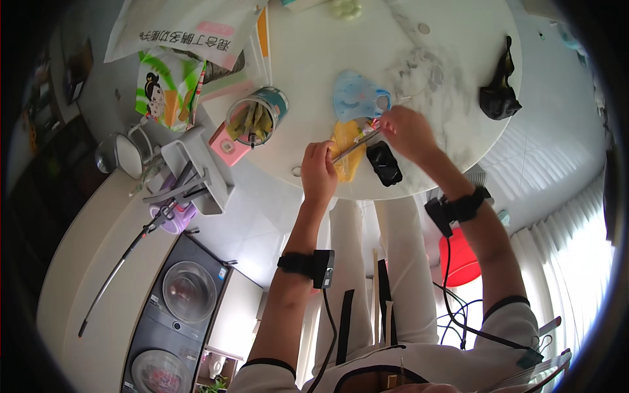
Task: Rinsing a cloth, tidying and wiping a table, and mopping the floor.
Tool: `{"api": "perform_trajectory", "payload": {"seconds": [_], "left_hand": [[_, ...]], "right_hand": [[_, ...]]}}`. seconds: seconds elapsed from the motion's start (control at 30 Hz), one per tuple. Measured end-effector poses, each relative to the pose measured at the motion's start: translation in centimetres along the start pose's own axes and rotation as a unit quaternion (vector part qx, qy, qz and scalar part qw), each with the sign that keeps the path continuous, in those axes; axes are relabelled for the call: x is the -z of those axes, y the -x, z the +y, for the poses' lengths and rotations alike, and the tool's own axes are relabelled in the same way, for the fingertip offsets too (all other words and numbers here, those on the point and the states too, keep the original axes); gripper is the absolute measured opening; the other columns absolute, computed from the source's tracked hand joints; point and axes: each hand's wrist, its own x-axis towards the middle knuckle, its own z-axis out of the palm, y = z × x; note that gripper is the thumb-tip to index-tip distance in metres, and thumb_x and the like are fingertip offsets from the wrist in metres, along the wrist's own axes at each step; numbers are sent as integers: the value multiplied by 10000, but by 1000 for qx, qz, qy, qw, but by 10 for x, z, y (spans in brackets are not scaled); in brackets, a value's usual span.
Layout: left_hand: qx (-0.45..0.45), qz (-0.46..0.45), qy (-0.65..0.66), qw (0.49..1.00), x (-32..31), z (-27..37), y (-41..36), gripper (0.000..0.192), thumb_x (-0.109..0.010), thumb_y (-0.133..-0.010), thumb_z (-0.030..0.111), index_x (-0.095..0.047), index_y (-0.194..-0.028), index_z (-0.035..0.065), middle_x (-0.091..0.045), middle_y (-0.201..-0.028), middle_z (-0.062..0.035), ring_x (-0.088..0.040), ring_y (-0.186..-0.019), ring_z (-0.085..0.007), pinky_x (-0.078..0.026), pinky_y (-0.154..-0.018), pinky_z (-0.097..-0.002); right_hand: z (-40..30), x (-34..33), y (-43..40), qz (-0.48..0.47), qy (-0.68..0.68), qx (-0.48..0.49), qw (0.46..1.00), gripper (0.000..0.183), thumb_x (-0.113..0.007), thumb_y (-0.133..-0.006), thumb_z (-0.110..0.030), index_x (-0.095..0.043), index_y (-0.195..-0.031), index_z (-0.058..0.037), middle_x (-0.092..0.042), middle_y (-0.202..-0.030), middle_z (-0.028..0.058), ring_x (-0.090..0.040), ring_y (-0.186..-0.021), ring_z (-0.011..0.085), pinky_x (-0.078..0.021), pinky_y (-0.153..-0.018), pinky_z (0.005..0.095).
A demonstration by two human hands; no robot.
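A thin metallic rod (355, 147) slants between my two hands above the near part of the marble-patterned round table (314, 64). My left hand (318, 169) grips its lower end, and the fingers of my right hand (408, 131) pinch the upper end. Beside the right fingertips is a small pink, white and green item (367, 128), partly hidden; its kind is unclear. Beneath the rod lies a flat yellow piece (348, 169), possibly cloth or a packet. A translucent blue bib-like piece (357, 96) lies beyond it. Close by the right hand sits a black lumpy object (384, 164).
Left on the table are an open tin (282, 105) with leaf-like contents, a pink box (226, 146), a green-white printed packet (169, 93) and a large white bag (182, 24). A black item (499, 98) rests by the right edge. Cables run from both wrist-strapped devices.
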Motion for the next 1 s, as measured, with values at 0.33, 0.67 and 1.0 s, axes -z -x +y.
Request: {"api": "perform_trajectory", "payload": {"seconds": [0.33, 0.67, 1.0], "left_hand": [[-2, -32, -177, 984, -16, 2, 5, 257, -699, -668, 171, -527, -830, 70, -514, -836, -93, -551, -787, -284, -457, -639, -380], [89, -1, -215, 972, -39, 8, 7, 187, -664, -621, 194, -556, -736, 94, -538, -814, -51, -583, -644, -260, -468, -531, -391], [36, -10, -194, 980, -29, 0, 12, 171, -595, -665, 176, -518, -770, 65, -561, -735, -72, -574, -599, -280, -462, -502, -402]], "right_hand": [[-10, -22, 29, 25, -13, -115, 993, 155, -630, -715, -136, -588, -851, -74, -578, -788, 98, -590, -706, 309, -476, -629, 412], [15, -40, 65, -26, -20, -166, 986, 115, -628, -677, -154, -596, -731, -58, -603, -658, 160, -597, -671, 349, -477, -601, 427], [134, 122, -33, 166, -45, -257, 951, 148, -595, -694, -154, -643, -702, -15, -629, -595, 69, -619, -548, 135, -486, -545, 270]]}}
